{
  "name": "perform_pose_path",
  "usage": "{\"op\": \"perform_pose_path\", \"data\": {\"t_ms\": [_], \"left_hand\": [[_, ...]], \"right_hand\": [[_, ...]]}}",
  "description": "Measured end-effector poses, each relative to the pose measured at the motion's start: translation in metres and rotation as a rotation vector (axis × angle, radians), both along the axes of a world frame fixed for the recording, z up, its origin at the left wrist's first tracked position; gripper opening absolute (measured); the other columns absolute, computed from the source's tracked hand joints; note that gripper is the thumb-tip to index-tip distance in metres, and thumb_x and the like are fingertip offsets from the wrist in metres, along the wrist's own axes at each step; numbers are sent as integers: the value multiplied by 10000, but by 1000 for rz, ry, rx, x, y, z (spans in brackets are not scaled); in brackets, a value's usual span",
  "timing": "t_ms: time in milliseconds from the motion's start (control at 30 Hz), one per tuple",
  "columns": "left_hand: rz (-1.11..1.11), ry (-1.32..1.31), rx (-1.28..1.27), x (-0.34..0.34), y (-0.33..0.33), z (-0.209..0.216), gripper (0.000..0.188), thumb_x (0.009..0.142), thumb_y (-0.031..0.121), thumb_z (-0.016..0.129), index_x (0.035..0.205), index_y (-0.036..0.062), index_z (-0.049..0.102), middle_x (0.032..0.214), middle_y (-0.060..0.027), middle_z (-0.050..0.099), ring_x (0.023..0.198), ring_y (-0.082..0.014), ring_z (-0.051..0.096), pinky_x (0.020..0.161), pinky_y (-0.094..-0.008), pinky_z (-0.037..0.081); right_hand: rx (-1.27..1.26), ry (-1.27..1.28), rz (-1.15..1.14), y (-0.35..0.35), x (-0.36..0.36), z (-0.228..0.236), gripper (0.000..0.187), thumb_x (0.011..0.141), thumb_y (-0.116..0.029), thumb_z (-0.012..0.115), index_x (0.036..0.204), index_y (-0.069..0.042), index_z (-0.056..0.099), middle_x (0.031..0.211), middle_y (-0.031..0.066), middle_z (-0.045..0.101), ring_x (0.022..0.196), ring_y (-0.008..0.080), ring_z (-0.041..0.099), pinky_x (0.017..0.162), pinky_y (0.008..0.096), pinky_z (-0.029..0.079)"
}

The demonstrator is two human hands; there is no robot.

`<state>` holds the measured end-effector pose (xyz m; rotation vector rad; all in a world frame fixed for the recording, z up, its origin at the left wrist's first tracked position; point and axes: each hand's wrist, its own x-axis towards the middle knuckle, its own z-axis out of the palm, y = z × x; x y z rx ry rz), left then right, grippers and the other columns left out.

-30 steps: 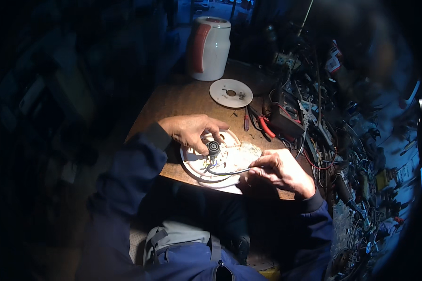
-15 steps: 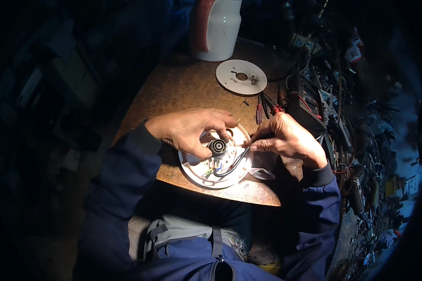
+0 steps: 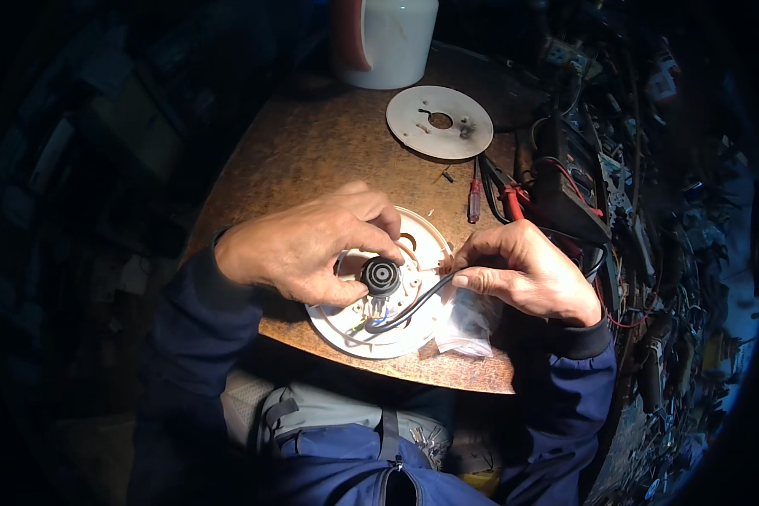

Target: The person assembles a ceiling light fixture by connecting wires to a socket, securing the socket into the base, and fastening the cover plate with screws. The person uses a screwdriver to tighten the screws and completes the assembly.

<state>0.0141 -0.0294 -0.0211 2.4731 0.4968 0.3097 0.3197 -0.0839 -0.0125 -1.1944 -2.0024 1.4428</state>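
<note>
A round white plastic base point(image 3: 406, 342), like that of an electric kettle, lies underside up on the wooden table. My left hand point(image 3: 308, 244) reaches over it, thumb and fingers closed around the ringed black round connector point(image 3: 382, 276). Several thin coloured wires run below the connector. From there a black power cord point(image 3: 420, 302) bends across the base toward the right. At the base's right rim my right hand point(image 3: 527, 274) pinches this cord between thumb and fingers. A clear plastic bag point(image 3: 465, 331) lies just below the right hand.
Behind the base lies a stained white disc point(image 3: 417, 139) with a central hole. A white jug-shaped kettle body point(image 3: 399, 42) with a red handle stands farther back. A red-handled screwdriver point(image 3: 474, 202) lies near red and black leads point(image 3: 514, 202). Cluttered parts and wires point(image 3: 632, 219) fill the right side.
The whole view has shifted a little. My left hand has moved slightly left with the connector, and my right hand still pinches the cord. More of the plastic bag shows now.
</note>
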Motion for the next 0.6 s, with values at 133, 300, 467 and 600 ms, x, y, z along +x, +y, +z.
{"op": "perform_pose_path", "data": {"t_ms": [133,300,467,600], "left_hand": [[-6,-4,-103,-1,-1,1,550,766,122,832,1311,67,776,1255,-130,703,1169,-304,650,1018,-421,510],[36,-33,-86,-2,-9,-3,564,795,103,832,1354,97,755,1263,-141,682,1175,-313,644,1014,-414,517],[60,-64,-89,-3,-14,-6,544,801,79,808,1341,122,764,1273,-142,640,1147,-284,627,980,-391,519],[135,-11,-252,0,-19,1,534,809,67,804,1340,106,764,1156,-96,645,975,-206,617,849,-345,530]], "right_hand": [[-82,182,38,-4,-1,-1,273,1017,-173,794,1172,51,791,1036,120,808,910,115,693,830,303,572],[10,75,158,-1,0,-1,261,994,-187,823,1096,53,807,948,106,814,857,108,693,819,293,574],[94,57,135,2,2,-4,251,946,-164,854,1059,56,809,925,122,816,847,142,719,826,314,581],[106,9,137,5,3,-5,244,916,-152,867,1045,47,815,928,144,817,860,186,747,843,336,589]]}}
